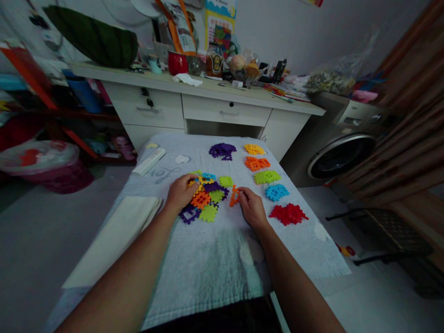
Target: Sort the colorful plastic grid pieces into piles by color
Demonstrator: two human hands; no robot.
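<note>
A mixed heap of coloured plastic interlocking tiles [207,196] lies in the middle of a pale towel-covered table [208,259]. My left hand [180,193] rests on the heap's left side, fingers curled over a yellow tile. My right hand [251,208] pinches an orange tile [234,196] standing on edge just right of the heap. Sorted piles lie to the right and back: purple [222,151], yellow [254,149], orange [257,163], green [267,176], blue [276,192], red [288,214].
A folded cream cloth [118,231] lies at the table's left, a white remote-like bar [150,161] at the back left. Behind stand a cluttered white desk [222,111] and a washing machine [342,148]. A dark chair [388,231] is at right.
</note>
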